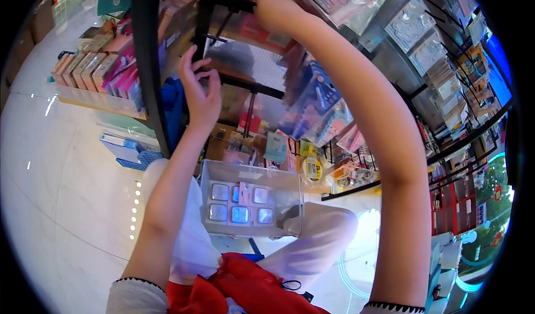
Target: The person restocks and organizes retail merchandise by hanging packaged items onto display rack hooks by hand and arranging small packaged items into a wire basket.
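Note:
My right hand (278, 14) reaches high into a black display rack and is closed around the end of a black metal bar (233, 3). Its fingertips are mostly hidden. My left hand (202, 101) is raised beside the rack's black upright post (149, 52), fingers apart and holding nothing. Near its fingertips runs a lower black crossbar (253, 86) with a hook on it. Bagged blue goods (320, 93) hang below my right forearm. Between my knees stands a white mesh basket (251, 170) with several small square tins (239, 214) in it.
Boxed and pink packaged goods (89, 71) fill a low shelf at left. On the floor lie a blue-and-white box (120, 142) and a blue basket (146, 159). Packaged items (312, 169) line the lower shelf ahead. More bagged goods (409, 24) hang at upper right.

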Tool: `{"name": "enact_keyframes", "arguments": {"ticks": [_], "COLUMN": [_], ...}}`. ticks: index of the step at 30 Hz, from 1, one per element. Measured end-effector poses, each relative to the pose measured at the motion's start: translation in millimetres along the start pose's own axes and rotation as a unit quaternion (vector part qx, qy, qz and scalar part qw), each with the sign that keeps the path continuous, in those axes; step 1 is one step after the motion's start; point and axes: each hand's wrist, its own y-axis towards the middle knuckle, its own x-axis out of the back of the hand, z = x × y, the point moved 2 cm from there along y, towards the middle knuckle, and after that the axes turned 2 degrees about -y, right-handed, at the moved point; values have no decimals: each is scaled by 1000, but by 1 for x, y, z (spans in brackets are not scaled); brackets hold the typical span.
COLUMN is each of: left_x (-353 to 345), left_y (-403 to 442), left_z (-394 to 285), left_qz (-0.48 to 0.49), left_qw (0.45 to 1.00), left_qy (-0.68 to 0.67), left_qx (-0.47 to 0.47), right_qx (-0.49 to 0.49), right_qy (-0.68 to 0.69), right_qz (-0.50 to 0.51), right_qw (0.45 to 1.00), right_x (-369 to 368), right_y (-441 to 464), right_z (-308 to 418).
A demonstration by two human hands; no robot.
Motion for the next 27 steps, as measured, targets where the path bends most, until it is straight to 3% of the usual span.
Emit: {"name": "enact_keyframes", "arguments": {"ticks": [4,6,7,8,10,11,13,18,21,24,25,27], "left_x": [-2,1,1,1,1,0,0,-12,-16,-16,-15,-14], "left_y": [26,43,50,55,59,60,67,65,62,58,59,56], "left_z": [-10,-5,-9,-6,-3,-1,4,-4,-9,-6,-4,-4], "left_qz": [53,87,66,38,52,49,45,-34,-54,-51,-49,-49], "left_qw": [998,994,996,994,998,998,992,996,997,998,998,998], "left_qy": [-1,11,7,35,-32,-18,15,-23,-35,-21,-12,-11], "left_qx": [-32,-59,-55,-99,-14,-47,-118,-73,-48,-39,-41,-34], "right_qx": [-91,-73,-8,-20,-46,-43,-48,-74,-138,-114,-62,-57], "right_qy": [-5,47,36,136,325,377,380,364,291,212,203,227], "right_qz": [-36,-42,-117,-101,-53,-49,-45,-58,-13,25,18,8], "right_qw": [995,995,992,985,943,924,923,927,947,970,977,972], "right_x": [-38,-74,-83,-90,-98,-101,-113,-112,-85,-73,-74,-77], "right_y": [68,102,106,114,115,117,135,135,112,115,120,120], "right_z": [-9,-28,-27,-34,-40,-43,-56,-62,-50,-46,-47,-48]}}
